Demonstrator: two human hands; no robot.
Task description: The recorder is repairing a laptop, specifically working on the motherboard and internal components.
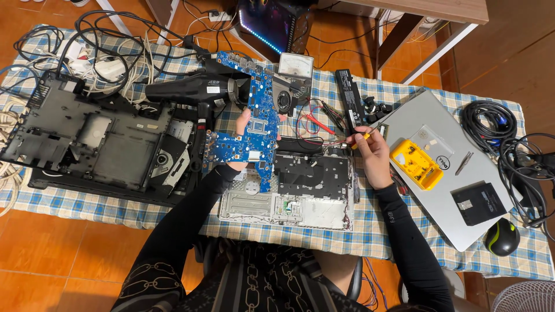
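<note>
My left hand (241, 134) holds a blue laptop motherboard (254, 124) lifted and tilted over an opened laptop base (300, 193) on the checked cloth. A cooling fan (284, 98) hangs at the board's upper right. My right hand (370, 151) grips a small yellow-handled screwdriver (361, 137) just right of the base. Red and black probe leads (318, 122) lie between the two hands.
A black laptop shell (87, 138) lies left, with a black heat gun (191, 91) and tangled cables (87, 49) behind it. A closed silver laptop (445, 173) at right carries a yellow screw box (416, 164) and a black drive (478, 203). A mouse (502, 237) sits near the right edge.
</note>
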